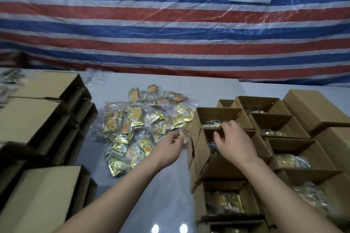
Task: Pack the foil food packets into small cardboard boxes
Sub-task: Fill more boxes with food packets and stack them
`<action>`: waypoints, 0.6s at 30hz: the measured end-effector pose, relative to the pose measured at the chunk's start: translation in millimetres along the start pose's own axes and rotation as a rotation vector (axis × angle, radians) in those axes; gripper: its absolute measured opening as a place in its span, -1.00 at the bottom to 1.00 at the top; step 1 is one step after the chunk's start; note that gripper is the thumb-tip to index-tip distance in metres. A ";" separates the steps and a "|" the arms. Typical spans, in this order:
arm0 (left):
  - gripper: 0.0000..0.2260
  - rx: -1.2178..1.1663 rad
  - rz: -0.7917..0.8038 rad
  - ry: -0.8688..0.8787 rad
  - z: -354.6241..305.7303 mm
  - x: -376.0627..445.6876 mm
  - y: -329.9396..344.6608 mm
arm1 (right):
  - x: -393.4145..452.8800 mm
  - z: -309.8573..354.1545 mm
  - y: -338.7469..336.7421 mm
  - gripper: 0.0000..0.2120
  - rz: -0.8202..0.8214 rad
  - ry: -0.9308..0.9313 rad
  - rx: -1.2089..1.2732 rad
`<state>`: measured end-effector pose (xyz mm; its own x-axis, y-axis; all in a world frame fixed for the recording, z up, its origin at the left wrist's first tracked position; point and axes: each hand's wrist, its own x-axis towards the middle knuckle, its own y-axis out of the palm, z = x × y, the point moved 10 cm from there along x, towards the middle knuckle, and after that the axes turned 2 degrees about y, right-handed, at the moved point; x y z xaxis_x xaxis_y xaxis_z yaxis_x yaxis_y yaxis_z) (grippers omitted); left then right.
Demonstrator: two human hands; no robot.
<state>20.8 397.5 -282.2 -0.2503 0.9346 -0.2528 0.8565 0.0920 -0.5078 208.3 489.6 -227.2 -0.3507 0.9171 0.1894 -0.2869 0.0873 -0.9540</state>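
Note:
A heap of gold foil food packets (141, 125) in clear plastic bags lies on the grey table, centre. My left hand (170, 147) reaches over the heap's right edge, fingers curled, touching a clear bag; whether it grips it is unclear. My right hand (233, 140) hovers over an open small cardboard box (206, 159), fingers spread above the packets inside. Another open box (217, 114) with packets stands just behind it.
More open boxes with packets (284, 125) fill the right side, and one sits near me (227, 200). Stacks of flat cardboard boxes (37, 119) stand on the left. A striped tarp (170, 34) with two paper signs hangs behind the table.

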 end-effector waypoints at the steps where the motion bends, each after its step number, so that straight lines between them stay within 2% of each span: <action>1: -0.62 0.008 -0.009 -0.006 3.6 -1.7 -4.4 | 0.0 -1.0 1.9 -0.65 0.005 0.010 -0.002; 5: -0.70 0.030 0.001 -0.001 15.3 -10.3 -3.9 | -4.4 -2.6 3.8 -0.60 0.005 0.046 -0.007; 8: -0.80 0.006 -0.082 0.060 22.5 -15.4 -27.2 | -4.8 7.2 -2.7 -0.63 -0.027 0.037 -0.001; 12: -0.80 0.096 -0.316 0.099 39.2 -21.9 -123.2 | 2.8 51.9 -10.1 -0.68 -0.052 -0.036 0.056; 15: -0.76 0.325 -0.548 0.102 55.5 -31.3 -217.8 | 7.5 108.5 -10.5 -0.76 -0.087 -0.143 0.133; 18: -0.75 0.497 -0.682 -0.027 89.0 -49.4 -295.2 | 9.2 172.2 -0.7 -0.78 -0.057 -0.254 0.197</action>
<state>-259.9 293.6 -193.1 -0.6563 0.7203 0.2243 0.2172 0.4651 -0.8582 51.8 431.0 -184.7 -0.5330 0.7845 0.3169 -0.4711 0.0360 -0.8814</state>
